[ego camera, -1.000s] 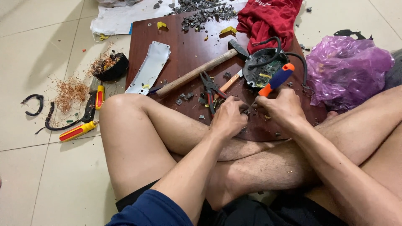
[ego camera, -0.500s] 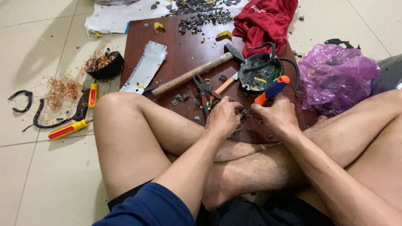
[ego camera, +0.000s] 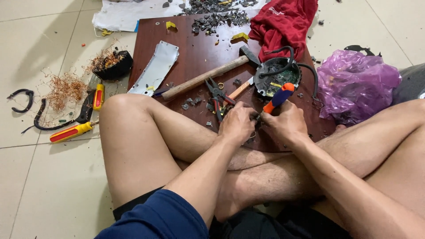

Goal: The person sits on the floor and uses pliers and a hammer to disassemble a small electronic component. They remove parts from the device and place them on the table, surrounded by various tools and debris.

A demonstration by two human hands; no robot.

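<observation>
Copper wire [ego camera: 64, 88] lies tangled on the tiles at far left, beside a yellow-handled screwdriver [ego camera: 71, 132]. On the wooden board [ego camera: 195, 48] the hammer [ego camera: 208, 76] and pliers [ego camera: 217, 95] sit as they did a second ago. The left hand [ego camera: 237, 126] has stayed curled tight over a small part I can't make out; the right hand [ego camera: 287, 124], fist closed, keeps the orange-and-blue screwdriver [ego camera: 279, 98] pressed there. Only the view shifted, so the prying goes on.
</observation>
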